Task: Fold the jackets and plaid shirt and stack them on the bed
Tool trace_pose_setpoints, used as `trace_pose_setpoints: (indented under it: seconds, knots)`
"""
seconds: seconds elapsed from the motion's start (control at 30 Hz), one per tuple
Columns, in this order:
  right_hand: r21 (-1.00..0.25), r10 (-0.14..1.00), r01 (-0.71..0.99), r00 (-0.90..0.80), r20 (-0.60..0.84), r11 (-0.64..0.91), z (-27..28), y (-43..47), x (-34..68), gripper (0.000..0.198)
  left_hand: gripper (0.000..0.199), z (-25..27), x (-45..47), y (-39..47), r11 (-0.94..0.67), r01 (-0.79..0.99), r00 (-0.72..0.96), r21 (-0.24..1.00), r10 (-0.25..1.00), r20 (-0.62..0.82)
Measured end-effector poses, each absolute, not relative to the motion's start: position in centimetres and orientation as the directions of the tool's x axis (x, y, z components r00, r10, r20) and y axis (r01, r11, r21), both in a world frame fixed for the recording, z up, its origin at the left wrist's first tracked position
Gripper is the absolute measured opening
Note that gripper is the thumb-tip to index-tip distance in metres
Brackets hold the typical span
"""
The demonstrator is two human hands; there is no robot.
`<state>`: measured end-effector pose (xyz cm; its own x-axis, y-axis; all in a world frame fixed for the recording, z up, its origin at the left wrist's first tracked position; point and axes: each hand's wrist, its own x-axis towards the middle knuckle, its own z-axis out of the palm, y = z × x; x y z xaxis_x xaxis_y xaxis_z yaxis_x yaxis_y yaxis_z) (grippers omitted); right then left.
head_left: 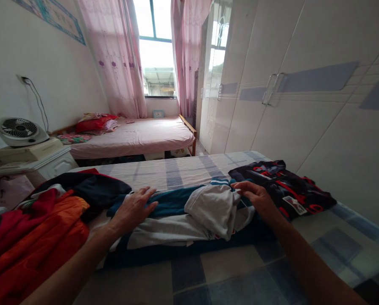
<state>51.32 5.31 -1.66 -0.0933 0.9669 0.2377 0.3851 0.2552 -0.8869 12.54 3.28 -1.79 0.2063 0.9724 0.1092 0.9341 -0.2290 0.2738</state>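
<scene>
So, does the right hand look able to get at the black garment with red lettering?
Probably yes: the black garment lies close beside the right hand, and no other clothing seems to cover it.

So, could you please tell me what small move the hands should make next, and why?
I would probably have the right hand smooth the grey fold flat, because it bulges above the rest of the teal-and-grey garment. That hand is at its upper edge; the left hand is near the garment's left end.
</scene>
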Motion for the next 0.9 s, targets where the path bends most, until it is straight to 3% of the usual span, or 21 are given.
trace_pose_setpoints:
  seconds: [0.07,0.17,0.37,0.47,0.57,0.63,0.77,0.9]
  knots:
    - [-0.808,0.95,0.54,0.044,0.308,0.237,-3.4,5.9,51.9,0.036,0.055,-0.8,15.0,3.8,-0.328,0.834,0.28,0.444,0.944,0.173]
    - [-0.666,0.916,0.683,-0.012,0.401,0.3,-5.7,6.9,52.3,0.048,0.053,-0.6,19.5,5.2,-0.341,0.642,0.324,0.687,0.932,0.161]
    - [-0.498,0.885,0.792,-0.109,0.453,0.353,-7.4,7.2,52.2,0.05,0.055,-2.1,25.8,8.0,-0.184,0.541,0.265,0.82,0.963,0.042]
    - [-0.491,0.887,0.799,-0.112,0.447,0.348,-7.4,7.1,52.4,0.043,0.045,-0.7,26.1,6.5,-0.221,0.434,0.302,0.873,0.949,0.09]
    - [-0.493,0.892,0.802,-0.103,0.44,0.336,-7.4,7.0,52.5,0.03,0.04,0.5,24.8,3.3,-0.338,0.372,0.305,0.865,0.924,0.23]
    - [-0.482,0.891,0.812,-0.098,0.443,0.329,-7.5,7.0,52.4,0.025,0.036,0.3,23.5,1.4,-0.411,0.433,0.293,0.802,0.906,0.306]
    - [-0.452,0.885,0.834,-0.086,0.457,0.315,-7.8,7.1,52.3,0.023,0.033,-1.3,22.0,0.5,-0.408,0.629,0.276,0.662,0.913,0.301]
    - [-0.441,0.886,0.843,-0.085,0.455,0.307,-8.2,7.3,52.4,0.023,0.035,-1.2,23.1,2.5,-0.382,0.692,0.238,0.613,0.922,0.306]
